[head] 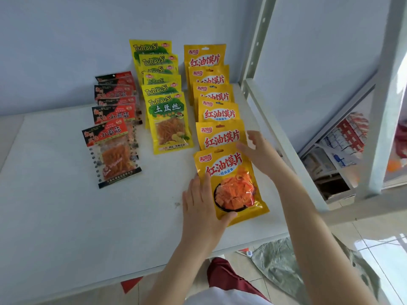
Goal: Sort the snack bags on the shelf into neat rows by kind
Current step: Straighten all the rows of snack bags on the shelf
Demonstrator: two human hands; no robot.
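Currently the front glossy orange-yellow foil snack bag (231,183) lies flat on the white shelf (66,216). It sits at the near end of the right-hand row of matching orange-yellow bags (217,106), its top overlapping the one behind and its lower end skewed slightly right. The left hand (201,208) lies along the bag's left edge with fingers straight and the thumb laid over its lower corner. The right hand (257,150) touches the top right corner with loosely bent fingers. Neither grip is closed round the bag: both are wide, nudging rather than holding. To the left lie a middle row of yellow-and-green bags (164,100) and a far-left row of red-and-black bags (114,119), already lined up. The likely risk is that the slick film slides too far under a flat push, so squaring this bag shoves the overlapped bags behind it out of line or toward the shelf's right rim. A push from one side alone would probably twist it further.
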